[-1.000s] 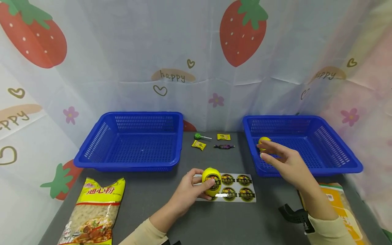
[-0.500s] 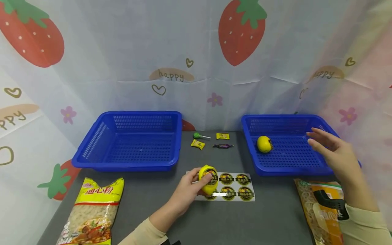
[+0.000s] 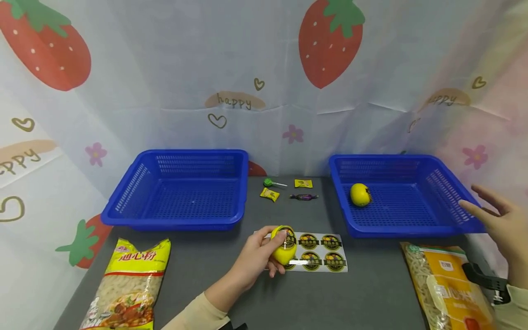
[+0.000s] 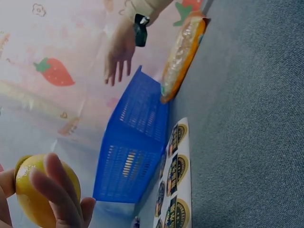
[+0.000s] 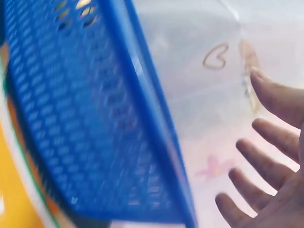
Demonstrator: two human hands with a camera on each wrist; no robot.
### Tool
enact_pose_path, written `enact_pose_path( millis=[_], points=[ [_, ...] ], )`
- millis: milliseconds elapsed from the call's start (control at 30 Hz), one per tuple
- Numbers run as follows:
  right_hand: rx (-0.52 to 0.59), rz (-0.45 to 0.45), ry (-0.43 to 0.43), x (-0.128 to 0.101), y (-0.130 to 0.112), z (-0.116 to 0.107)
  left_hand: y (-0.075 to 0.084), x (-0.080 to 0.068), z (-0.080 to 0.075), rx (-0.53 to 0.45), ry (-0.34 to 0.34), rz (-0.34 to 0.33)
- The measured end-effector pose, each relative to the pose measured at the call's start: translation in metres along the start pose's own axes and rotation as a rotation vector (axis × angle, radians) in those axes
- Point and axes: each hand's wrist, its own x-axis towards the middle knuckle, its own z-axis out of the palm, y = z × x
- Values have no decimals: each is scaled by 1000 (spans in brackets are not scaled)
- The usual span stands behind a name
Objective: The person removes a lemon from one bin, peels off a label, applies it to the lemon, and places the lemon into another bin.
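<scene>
In the head view my left hand [image 3: 255, 254] holds a lemon [image 3: 283, 254] just above the sticker sheet [image 3: 326, 266], thumb on the round dark label on its face. The left wrist view shows the same lemon [image 4: 35, 190] among the fingers. My right hand [image 3: 505, 224] is raised by the right end of the right blue basket [image 3: 412, 231], fingers spread and holding nothing. The right wrist view shows those loose fingers apart from the basket wall [image 5: 80, 118]. Inside that basket a yellow fruit with a dark leafy end, like a persimmon [image 3: 360, 195], lies at the left.
Another blue basket [image 3: 177, 224] stands at the left. Between the baskets lie a green lollipop [image 3: 268, 182], two yellow-wrapped candies [image 3: 270, 194] and a purple-wrapped candy [image 3: 304, 197]. Pasta bags lie at both sides, one yellow [image 3: 128, 284], one orange [image 3: 449, 284].
My right hand has drawn away to the right from the yellow fruit in the right basket, past the basket's right end. The left hand keeps the lemon over the sheet, tilting it slightly.
</scene>
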Motion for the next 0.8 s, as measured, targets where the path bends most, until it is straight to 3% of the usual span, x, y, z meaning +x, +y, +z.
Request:
enact_pose_path(
  millis=[133, 333, 600, 800],
  points=[
    [-32, 68, 7, -5, 18, -5, 2, 2, 3, -13, -9, 7],
    [-174, 68, -166, -5, 28, -9, 4, 5, 9, 8, 11, 32],
    [-250, 94, -212, -5, 34, -11, 6, 26, 37, 19, -4, 72],
    [-311, 90, -235, -4, 35, -9, 8, 41, 55, 10, 67, 59]
  ],
)
